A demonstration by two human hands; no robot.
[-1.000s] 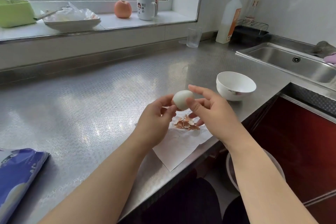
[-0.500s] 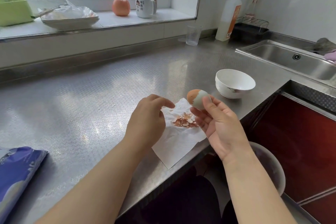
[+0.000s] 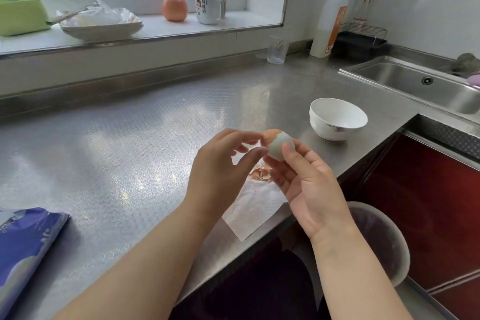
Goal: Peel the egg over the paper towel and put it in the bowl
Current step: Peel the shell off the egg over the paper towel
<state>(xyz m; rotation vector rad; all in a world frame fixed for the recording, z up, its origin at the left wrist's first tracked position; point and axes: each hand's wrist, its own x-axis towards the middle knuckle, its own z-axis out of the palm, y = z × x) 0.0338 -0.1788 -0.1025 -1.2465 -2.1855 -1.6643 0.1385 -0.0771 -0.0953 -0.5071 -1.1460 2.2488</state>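
Note:
A half-peeled egg (image 3: 278,143), brown shell on its far left end and bare white elsewhere, is held by my right hand (image 3: 306,187) above the white paper towel (image 3: 255,209). My left hand (image 3: 223,169) pinches at the shell's edge with thumb and forefinger. Brown shell bits (image 3: 261,173) lie on the towel under the hands. The empty white bowl (image 3: 337,118) stands on the steel counter, to the right and beyond the egg.
A steel sink (image 3: 426,87) is at the far right. A glass (image 3: 278,49) and a white bottle (image 3: 328,26) stand at the back. A blue packet (image 3: 23,249) lies front left. Below the counter edge sits a round bin (image 3: 379,241).
The egg went from both hands to my right hand alone and turned to show its shell cap. My left hand, which had drawn back, has returned and now pinches the shell.

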